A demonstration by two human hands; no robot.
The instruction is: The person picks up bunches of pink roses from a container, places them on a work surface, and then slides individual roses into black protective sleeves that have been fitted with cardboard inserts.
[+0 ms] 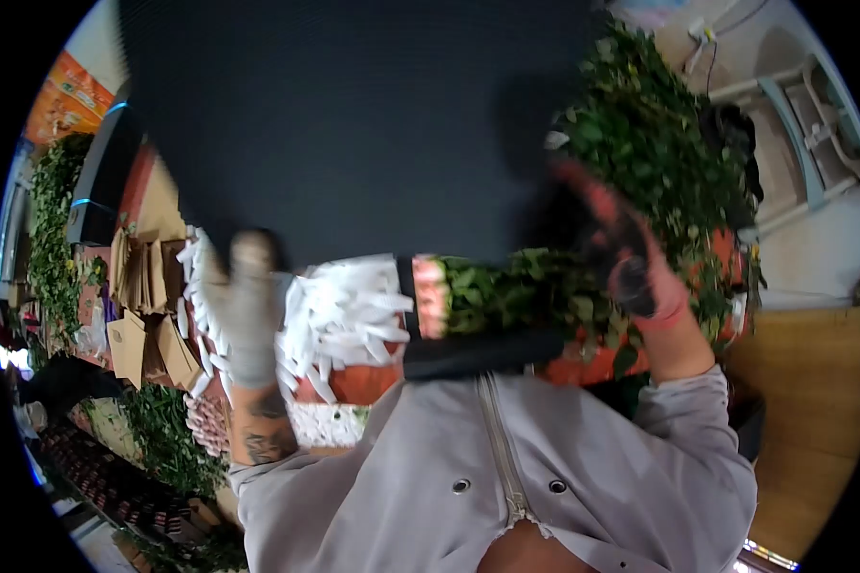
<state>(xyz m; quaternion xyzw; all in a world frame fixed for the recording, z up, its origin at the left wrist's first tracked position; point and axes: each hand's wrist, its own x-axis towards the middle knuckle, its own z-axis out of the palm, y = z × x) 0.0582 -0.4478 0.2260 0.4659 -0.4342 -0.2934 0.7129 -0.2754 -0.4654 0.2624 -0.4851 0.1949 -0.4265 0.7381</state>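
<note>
A large black ribbed sheet (354,124) fills the upper middle of the view, blurred by motion. My left hand (250,306), in a whitish glove, is at the sheet's lower left edge, its fingers smeared and partly lost against the black. My right hand (626,253), in a red and black glove, is at the sheet's lower right, its fingers blurred; whether they grip the edge is unclear. Between the hands lie many white slender pieces (344,310) and green leafy stems (516,291). A black roll-like object (483,354) lies close to my body.
More leafy stems (650,134) are heaped at the right. Folded brown cardboard pieces (145,277) and a dark box (100,181) stand at the left. A whitish chair or frame (798,143) is at the far right, above a wooden surface (807,411).
</note>
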